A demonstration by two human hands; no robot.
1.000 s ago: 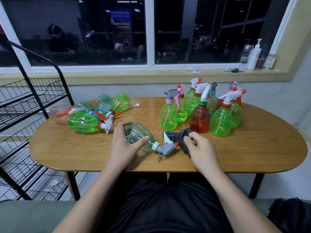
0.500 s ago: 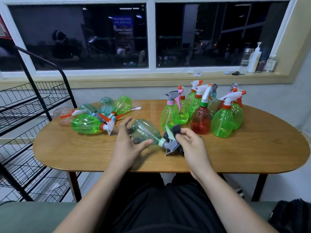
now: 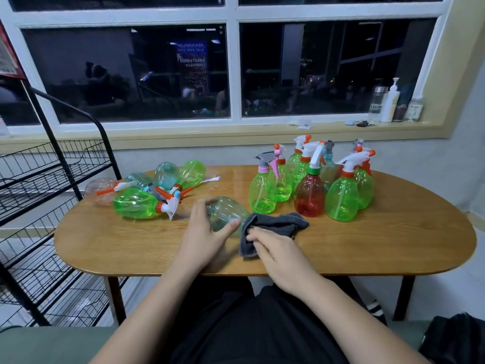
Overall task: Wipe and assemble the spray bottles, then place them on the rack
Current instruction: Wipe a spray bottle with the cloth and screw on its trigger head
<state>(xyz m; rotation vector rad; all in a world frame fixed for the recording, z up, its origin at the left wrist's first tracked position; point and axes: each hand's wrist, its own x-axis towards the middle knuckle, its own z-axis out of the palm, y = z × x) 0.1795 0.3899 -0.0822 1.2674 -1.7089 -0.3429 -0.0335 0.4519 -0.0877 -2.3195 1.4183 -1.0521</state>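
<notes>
This is an indoor room with a lived-in, lounge-like look; whether it is a home or a workplace cannot be told. A wide white-framed window shows darkness outside. Its sill carries a pump bottle and other small bottles. An oval wooden table holds many plastic spray bottles. A black wire rack stands at its left end, and a green cushioned seat sits before its near edge.

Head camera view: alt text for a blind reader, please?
A person's left hand holds a teal spray bottle lying on a wooden table while the right hand pinches a dark cloth against it. Upright bottles stand behind; toppled bottles lie near a wire rack.
</notes>
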